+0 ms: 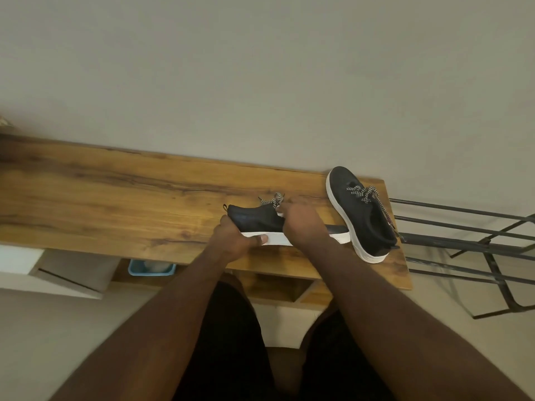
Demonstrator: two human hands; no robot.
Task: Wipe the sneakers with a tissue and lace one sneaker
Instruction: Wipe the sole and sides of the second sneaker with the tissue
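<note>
While both hands grip it, one sneaker (254,219) lies on its side on the desk (115,198).
Left hand (234,238) curls round the heel, thumb on the white sole; right hand (301,224) pinches something small and white at the laces (272,201). Second sneaker (359,209) sits upright just beside, near the desk's right end.

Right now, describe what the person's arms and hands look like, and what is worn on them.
Both arms are bare all the way down: no sleeves show, and no watch, bracelet or glove. The left hand and the right hand carry no rings that can be seen. A short, pale nail shows on the left thumb. Below the arms the person wears dark shorts.
</note>
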